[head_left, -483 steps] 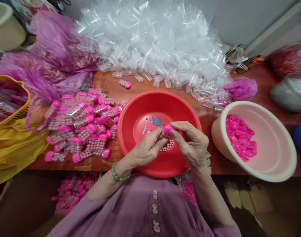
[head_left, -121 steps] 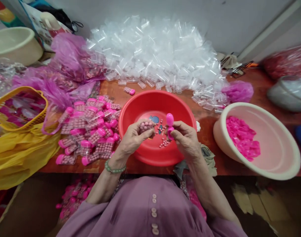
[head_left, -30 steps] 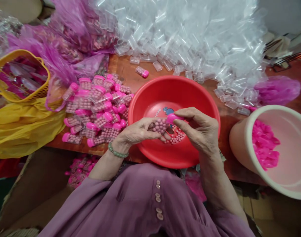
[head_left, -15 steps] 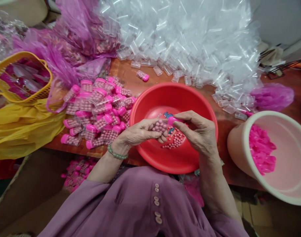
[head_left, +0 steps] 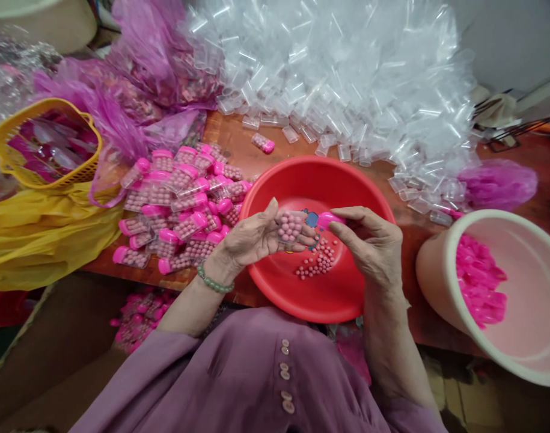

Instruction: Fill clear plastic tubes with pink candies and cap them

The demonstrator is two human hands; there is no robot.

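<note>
Over the red basin [head_left: 320, 307], my left hand [head_left: 252, 240] is palm up with a clear container of pink beads [head_left: 290, 227] lying across its fingers; the thumb is lifted off it. My right hand [head_left: 369, 240] pinches a bright pink cap [head_left: 329, 221] between thumb and fingertips, a little to the right of the container and apart from it. Loose pink beads [head_left: 317, 261] lie on the basin's floor below the hands. Left of the basin is a pile of capped, bead-filled containers [head_left: 189, 204].
A heap of clear tubes [head_left: 338, 78] covers the back of the table [head_left: 229, 129]. A pale bucket [head_left: 437, 258] with pink caps stands at the right. At the left are a yellow basket [head_left: 4, 156], a yellow bag [head_left: 44, 234] and purple plastic bags [head_left: 134, 54].
My left hand has opened, its thumb lifting and its fingers stretching out under the container. The cap in my right hand has moved slightly right, away from the container.
</note>
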